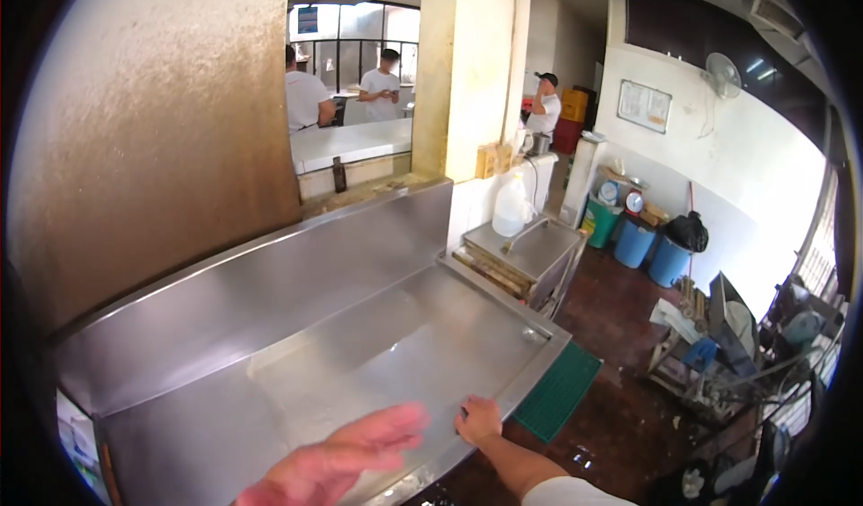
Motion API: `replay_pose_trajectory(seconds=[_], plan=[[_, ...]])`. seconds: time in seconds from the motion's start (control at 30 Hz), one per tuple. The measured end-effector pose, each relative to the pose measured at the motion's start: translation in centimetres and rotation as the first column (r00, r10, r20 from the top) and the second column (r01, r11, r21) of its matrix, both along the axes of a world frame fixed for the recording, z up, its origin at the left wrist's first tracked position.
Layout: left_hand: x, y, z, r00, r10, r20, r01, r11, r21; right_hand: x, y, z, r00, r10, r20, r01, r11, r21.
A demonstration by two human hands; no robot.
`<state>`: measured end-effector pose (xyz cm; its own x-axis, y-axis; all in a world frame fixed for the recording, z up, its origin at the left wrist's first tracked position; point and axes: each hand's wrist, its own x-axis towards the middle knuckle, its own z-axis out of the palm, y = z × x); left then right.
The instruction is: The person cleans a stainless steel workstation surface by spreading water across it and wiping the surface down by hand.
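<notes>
A wide stainless steel table (360, 349) with a raised rim and tall back panel fills the space before me; its surface has wet, shiny patches. My left hand (346, 452) is raised over the near part of the table, slightly blurred, fingers stretched out and holding nothing. By the table's near right edge, my right hand (479, 420) is closed, low against the metal. A small dark bit shows at its fingers, too little to name.
A metal box (535, 245) carrying a clear plastic jug (511, 205) stands beyond the table's right end. A green mat (559, 391) lies on the wet floor. Blue bins (669, 261) line the white wall; cluttered metal equipment (719, 349) stands right. Several people in white shirts are farther back.
</notes>
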<state>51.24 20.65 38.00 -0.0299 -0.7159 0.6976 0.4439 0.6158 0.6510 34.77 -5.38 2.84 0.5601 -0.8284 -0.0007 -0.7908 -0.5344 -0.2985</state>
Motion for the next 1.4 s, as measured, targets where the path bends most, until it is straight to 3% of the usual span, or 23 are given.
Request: replay_pose_trajectory(seconds=[0.1,0.2,0.53,0.6,0.8,0.9,1.4], plan=[[-3.9,-0.2,3.3,0.992,-0.022,-0.121,0.007,0.992,-0.125,0.1,0.0,0.7,0.998,0.011,-0.057,-0.009,0.999,0.033],[-6.4,-0.2,4.9,0.971,-0.046,-0.236,0.003,0.984,-0.180,-0.2,0.3,-0.4,0.996,-0.011,0.087,0.018,0.997,-0.077],[-8.8,-1.1,6.4,0.910,-0.077,-0.408,0.000,0.982,-0.187,-0.3,0.3,-0.4,0.995,-0.022,0.095,0.029,0.997,-0.069],[-9.8,-1.1,6.4,0.866,0.011,-0.500,-0.096,0.985,-0.145,-0.1,0.5,-1.1,0.998,-0.021,0.054,0.026,0.995,-0.095],[-8.5,-1.9,7.1,0.919,-0.027,-0.394,-0.064,0.974,-0.215,-0.5,0.9,1.1,0.998,-0.002,0.070,0.007,0.997,-0.074],[-7.9,-1.9,7.1,0.927,-0.014,-0.375,-0.077,0.971,-0.227,-0.2,0.4,-1.1,0.998,-0.032,0.053,0.036,0.996,-0.083],[-5.9,-1.6,8.2,0.954,0.023,-0.298,-0.107,0.958,-0.268,-0.2,0.5,-1.1,0.996,-0.019,0.091,0.029,0.993,-0.111]])
